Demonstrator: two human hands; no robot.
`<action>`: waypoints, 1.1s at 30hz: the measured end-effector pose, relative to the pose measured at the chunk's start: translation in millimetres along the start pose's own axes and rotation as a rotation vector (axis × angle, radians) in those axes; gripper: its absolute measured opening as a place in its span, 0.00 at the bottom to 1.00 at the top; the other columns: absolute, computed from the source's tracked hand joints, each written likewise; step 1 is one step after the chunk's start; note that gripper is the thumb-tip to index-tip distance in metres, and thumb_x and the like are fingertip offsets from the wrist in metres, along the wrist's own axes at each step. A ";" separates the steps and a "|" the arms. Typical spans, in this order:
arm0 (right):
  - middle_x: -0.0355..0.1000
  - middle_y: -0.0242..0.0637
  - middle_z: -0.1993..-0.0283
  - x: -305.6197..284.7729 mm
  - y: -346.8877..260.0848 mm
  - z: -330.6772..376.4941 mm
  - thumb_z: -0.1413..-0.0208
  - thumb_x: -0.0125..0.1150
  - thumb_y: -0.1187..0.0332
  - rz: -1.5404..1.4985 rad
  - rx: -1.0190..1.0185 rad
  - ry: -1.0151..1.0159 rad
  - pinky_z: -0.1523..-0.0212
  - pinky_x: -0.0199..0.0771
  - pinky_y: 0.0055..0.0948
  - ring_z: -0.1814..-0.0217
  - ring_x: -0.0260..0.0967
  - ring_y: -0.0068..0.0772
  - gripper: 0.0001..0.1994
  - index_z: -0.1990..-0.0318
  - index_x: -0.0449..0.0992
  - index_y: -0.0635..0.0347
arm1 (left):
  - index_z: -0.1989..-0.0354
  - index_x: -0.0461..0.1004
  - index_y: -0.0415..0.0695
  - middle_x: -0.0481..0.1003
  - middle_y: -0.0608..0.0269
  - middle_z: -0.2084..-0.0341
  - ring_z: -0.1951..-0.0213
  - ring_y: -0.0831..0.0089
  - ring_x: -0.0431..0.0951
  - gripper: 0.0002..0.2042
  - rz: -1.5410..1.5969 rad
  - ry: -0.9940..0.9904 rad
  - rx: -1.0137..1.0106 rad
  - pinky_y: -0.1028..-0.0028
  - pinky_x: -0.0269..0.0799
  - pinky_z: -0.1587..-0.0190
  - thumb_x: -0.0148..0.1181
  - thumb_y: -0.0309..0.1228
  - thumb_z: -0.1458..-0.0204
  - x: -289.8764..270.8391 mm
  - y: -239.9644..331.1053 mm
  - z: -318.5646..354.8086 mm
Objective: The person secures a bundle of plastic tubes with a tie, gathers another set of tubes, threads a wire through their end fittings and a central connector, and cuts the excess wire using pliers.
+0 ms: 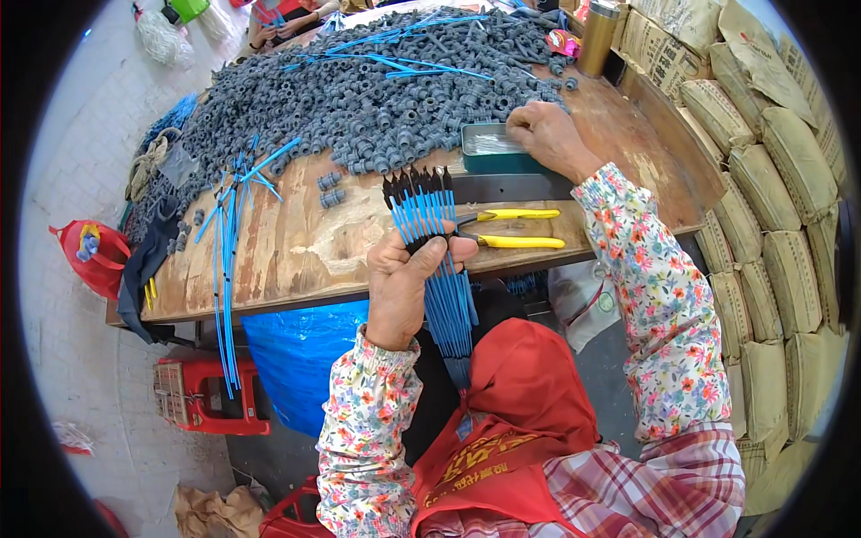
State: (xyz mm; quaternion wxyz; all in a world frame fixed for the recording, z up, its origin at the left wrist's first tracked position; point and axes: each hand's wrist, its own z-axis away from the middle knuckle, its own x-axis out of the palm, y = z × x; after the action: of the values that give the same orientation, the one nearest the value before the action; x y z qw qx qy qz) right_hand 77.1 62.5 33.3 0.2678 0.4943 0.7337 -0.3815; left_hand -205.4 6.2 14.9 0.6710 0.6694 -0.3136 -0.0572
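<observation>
In my left hand (401, 280) a bundle of thin blue tubes (448, 300) is gripped, fingers wrapped round it. Their black tips (420, 186) fan out above the hand, while the lower ends hang below the table edge. Over the right end of a small green box (495, 161) is my right hand (549, 133), its fingers curled and closed. Whatever those fingers may hold is too small to see. Thin pale pieces lie inside the box. Pliers with yellow handles (518, 229) lie on the table just right of the bundle.
A wide heap of grey ribbed fittings (359, 108) covers the far part of the wooden table (269, 278). More blue tubes (229, 269) hang over its front left edge. A gold flask (598, 38) stands far right, near stacked paper sacks (771, 188). Another person's hands (282, 29) show beyond the heap.
</observation>
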 end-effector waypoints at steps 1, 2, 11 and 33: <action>0.74 0.46 0.72 -1.8 -2.7 0.5 0.53 0.56 0.70 -0.024 -0.032 0.067 0.66 0.71 0.39 0.69 0.72 0.45 0.07 0.72 0.78 0.61 | 0.57 0.73 0.38 0.80 0.54 0.70 0.66 0.72 0.80 0.08 0.007 0.009 0.001 0.76 0.76 0.63 0.51 0.22 0.44 1.0 -0.4 -0.2; 0.74 0.46 0.72 -4.2 -5.9 2.9 0.53 0.56 0.70 -0.026 -0.034 0.070 0.66 0.71 0.39 0.69 0.72 0.45 0.07 0.72 0.78 0.61 | 0.57 0.73 0.38 0.80 0.54 0.70 0.66 0.72 0.80 0.08 0.004 0.010 0.004 0.76 0.76 0.63 0.51 0.22 0.44 2.1 -0.3 -0.8; 0.71 0.39 0.73 -43.5 -117.5 30.6 0.51 0.57 0.77 -0.728 -0.132 0.053 0.70 0.68 0.29 0.72 0.69 0.36 0.02 0.70 0.75 0.64 | 0.60 0.74 0.38 0.80 0.55 0.72 0.73 0.76 0.78 0.07 -0.024 0.021 0.038 0.78 0.73 0.67 0.53 0.21 0.45 -0.4 -5.0 -0.6; 0.69 0.39 0.76 -39.8 -125.1 35.3 0.55 0.62 0.73 -0.414 -0.276 0.193 0.73 0.68 0.32 0.74 0.69 0.38 0.03 0.72 0.76 0.62 | 0.60 0.74 0.38 0.80 0.54 0.72 0.71 0.74 0.78 0.07 -0.018 -0.003 0.043 0.76 0.74 0.66 0.50 0.20 0.45 2.3 -3.1 -1.9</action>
State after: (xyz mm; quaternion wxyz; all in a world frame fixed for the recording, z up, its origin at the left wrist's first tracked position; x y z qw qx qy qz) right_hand -23.9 -15.0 80.9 0.1778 0.3265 0.8865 -0.2756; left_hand -201.6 6.4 13.0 0.6554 0.6866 -0.3097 -0.0571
